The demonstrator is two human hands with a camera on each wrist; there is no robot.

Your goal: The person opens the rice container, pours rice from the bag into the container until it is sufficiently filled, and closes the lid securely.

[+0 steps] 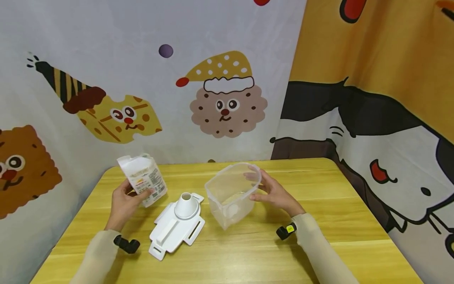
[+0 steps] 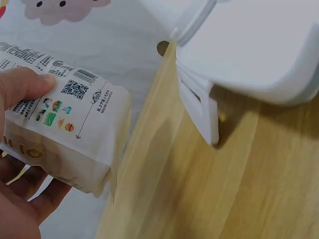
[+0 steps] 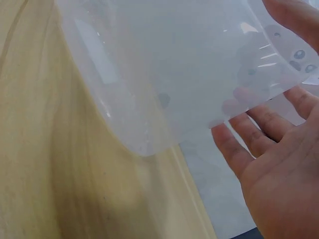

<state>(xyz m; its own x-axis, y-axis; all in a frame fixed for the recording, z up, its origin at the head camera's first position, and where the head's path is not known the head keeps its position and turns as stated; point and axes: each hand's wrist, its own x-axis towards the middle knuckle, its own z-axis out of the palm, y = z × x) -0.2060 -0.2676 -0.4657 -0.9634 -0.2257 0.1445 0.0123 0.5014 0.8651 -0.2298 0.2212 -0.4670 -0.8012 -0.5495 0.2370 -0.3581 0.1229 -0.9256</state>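
My left hand (image 1: 122, 205) holds a white printed packet (image 1: 146, 177), thumb across the front and the other fingers around behind. The left wrist view shows a barcode, a QR code and small food pictures on the packet (image 2: 75, 99). At the right, my right hand (image 1: 278, 195) grips a clear plastic container (image 1: 230, 209) by its side wall, thumb on one side and fingers spread on the other. The container is tilted, its open top partly facing me. Between the hands a white lid (image 1: 173, 232) with a cone-shaped spout and side flaps lies on the table.
A wooden table (image 1: 248, 256) carries everything. Behind it hangs a cloth (image 1: 142, 31) printed with cartoon cookies, cheese and a cat. Black cameras are strapped to both wrists, below the sleeve cuffs.
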